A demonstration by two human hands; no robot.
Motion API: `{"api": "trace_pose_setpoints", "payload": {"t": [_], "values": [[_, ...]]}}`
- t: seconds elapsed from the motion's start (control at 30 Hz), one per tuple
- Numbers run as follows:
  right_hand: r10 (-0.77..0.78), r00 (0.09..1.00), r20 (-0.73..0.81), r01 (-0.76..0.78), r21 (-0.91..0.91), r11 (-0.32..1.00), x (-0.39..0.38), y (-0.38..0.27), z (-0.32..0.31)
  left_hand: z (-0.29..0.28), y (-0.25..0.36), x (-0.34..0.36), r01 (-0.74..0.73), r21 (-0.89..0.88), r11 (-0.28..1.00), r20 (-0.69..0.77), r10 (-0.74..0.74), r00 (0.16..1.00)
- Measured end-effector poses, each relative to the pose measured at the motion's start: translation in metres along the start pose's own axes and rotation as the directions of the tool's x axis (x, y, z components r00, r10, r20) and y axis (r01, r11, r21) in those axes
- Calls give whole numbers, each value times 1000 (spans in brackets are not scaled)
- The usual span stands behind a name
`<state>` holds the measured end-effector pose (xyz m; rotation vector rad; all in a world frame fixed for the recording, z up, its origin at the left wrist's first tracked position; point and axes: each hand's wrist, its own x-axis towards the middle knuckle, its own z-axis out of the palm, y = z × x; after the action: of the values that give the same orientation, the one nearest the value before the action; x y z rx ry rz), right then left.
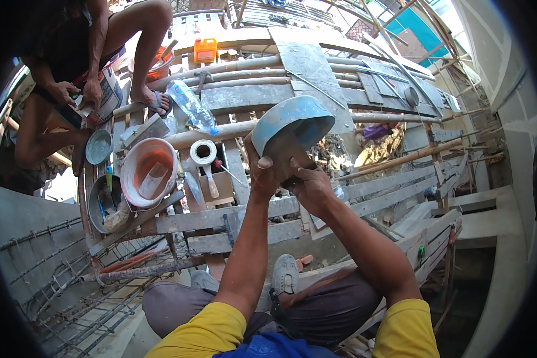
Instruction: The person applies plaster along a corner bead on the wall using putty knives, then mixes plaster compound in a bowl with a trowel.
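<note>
I hold a pale blue bowl [301,110] tilted on its side over the plank scaffold. My left hand [262,170] is closed on its near left rim, thumb up. In my right hand [310,185] a flat brownish-grey scraper blade [289,154] is gripped against the bowl's opening; the hands hide its lower part. Left of my hands lie a roll of white tape [203,153] and a white-handled putty knife [210,182]. A screwdriver [228,170] rests beside them. Farther left stands a white bucket [135,161] with reddish insides and a scraper in it.
Another person [101,65] sits at the far left, hands on a small tool. Near them are a plastic bottle [191,106], a hammer [203,77], an orange jug [205,51] and a dark basin [104,203]. Gaps show between planks; rebar [89,310] lies lower left.
</note>
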<state>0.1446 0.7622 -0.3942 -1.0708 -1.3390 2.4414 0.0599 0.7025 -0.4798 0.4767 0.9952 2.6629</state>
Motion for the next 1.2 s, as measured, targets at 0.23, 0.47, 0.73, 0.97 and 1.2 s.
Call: {"api": "trace_pose_setpoints", "payload": {"t": [0.23,0.47,0.73,0.97,1.2], "values": [[-113,992,47,117,-101,988,18,-5,-26,-33,-7,3,5,-142,990,-165,-29,986],[-201,964,172,212,-956,201,66,55,-113,-76,5,21,-13,198,980,-548,122,827],[-138,861,490,465,-867,-182,102,156,-200,-65,8,2,37,92,995,-455,9,890],[-113,834,540,441,-776,-451,69,191,-188,-72,1,-2,16,154,988,-402,47,915],[-170,883,436,406,-894,-188,19,105,-169,-61,8,5,16,100,995,-387,24,922]]}}
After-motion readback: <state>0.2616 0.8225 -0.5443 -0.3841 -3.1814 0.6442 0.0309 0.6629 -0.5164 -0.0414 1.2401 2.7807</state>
